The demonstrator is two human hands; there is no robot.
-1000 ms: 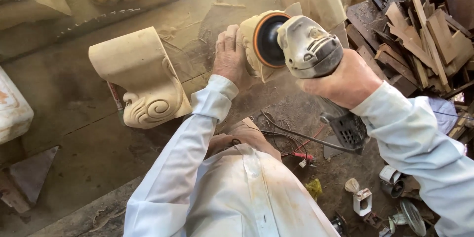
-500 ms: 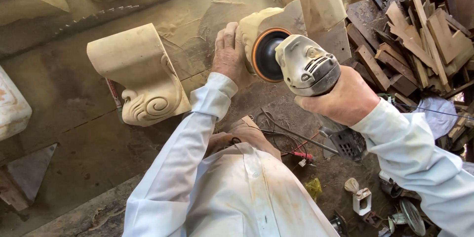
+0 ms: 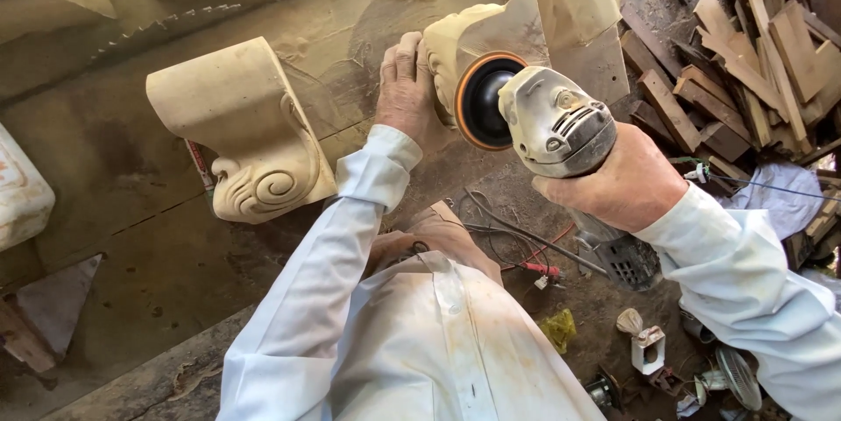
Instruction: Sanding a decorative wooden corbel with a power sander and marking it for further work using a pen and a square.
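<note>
The right hand (image 3: 626,184) grips a dusty angle grinder (image 3: 552,119), its disc against a carved wooden piece (image 3: 477,40) on the bench (image 3: 131,202). The left hand (image 3: 407,88) lies flat on this piece, fingers closed together. A scroll-carved bracket (image 3: 245,132) stands left; wood scraps (image 3: 745,53) are piled right.

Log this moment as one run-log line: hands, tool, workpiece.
left hand: braces carved wood piece | right hand: grips angle sander | disc at piece | second corbel: on bench, untouched
</note>
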